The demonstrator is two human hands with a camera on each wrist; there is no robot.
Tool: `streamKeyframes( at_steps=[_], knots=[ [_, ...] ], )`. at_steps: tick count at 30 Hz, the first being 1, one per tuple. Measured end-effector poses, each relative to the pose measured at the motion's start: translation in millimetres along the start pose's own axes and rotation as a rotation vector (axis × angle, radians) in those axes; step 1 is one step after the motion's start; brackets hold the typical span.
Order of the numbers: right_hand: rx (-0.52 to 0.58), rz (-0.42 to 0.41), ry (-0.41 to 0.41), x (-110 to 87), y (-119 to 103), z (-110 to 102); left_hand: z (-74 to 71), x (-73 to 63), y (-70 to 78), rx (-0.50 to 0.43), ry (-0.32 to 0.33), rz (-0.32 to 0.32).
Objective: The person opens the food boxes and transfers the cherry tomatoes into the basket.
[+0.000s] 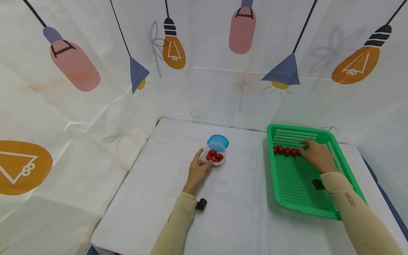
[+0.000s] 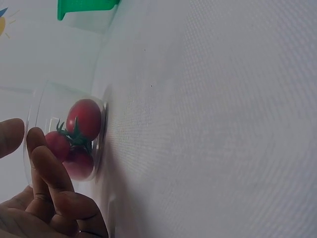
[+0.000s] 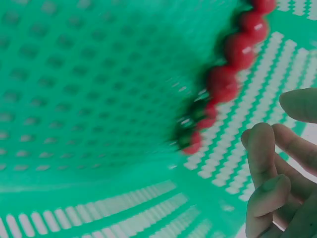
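A small clear container (image 1: 218,164) holds several red cherry tomatoes (image 1: 219,156), some with green stems in the left wrist view. Its blue lid (image 1: 218,139) lies just behind it. My left hand (image 1: 198,173) is at the container's near left side, thumb and forefinger spread about its wall; firm contact cannot be made out. Over the right part of a green perforated basket (image 1: 291,191) is my right hand (image 1: 318,156). Its fingers bend loosely beside a row of tomatoes (image 1: 287,151). The right wrist view shows nothing between thumb and fingers, and this row (image 3: 240,51) just beyond them.
A white cloth covers the table (image 1: 236,205), with the basket on its right side. Behind and to the left hangs a white sheet (image 1: 207,95) printed with lamps. Each sleeve carries a small black device (image 1: 201,204) near the wrist.
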State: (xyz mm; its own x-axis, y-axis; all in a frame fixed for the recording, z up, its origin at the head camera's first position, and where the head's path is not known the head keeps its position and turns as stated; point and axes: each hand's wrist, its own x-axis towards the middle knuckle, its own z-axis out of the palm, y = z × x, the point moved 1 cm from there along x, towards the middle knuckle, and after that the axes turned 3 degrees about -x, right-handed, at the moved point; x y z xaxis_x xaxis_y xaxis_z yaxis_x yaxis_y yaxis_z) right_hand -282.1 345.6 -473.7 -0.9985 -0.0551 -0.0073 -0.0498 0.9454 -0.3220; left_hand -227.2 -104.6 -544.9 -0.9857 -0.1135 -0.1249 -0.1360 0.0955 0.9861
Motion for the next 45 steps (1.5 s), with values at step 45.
streamKeyframes(
  at_steps=[45],
  knots=[
    [0.192,-0.311,-0.035,9.9,-226.5,30.0,-1.7,1.2,4.6,0.036,-0.020,0.047]
  ],
)
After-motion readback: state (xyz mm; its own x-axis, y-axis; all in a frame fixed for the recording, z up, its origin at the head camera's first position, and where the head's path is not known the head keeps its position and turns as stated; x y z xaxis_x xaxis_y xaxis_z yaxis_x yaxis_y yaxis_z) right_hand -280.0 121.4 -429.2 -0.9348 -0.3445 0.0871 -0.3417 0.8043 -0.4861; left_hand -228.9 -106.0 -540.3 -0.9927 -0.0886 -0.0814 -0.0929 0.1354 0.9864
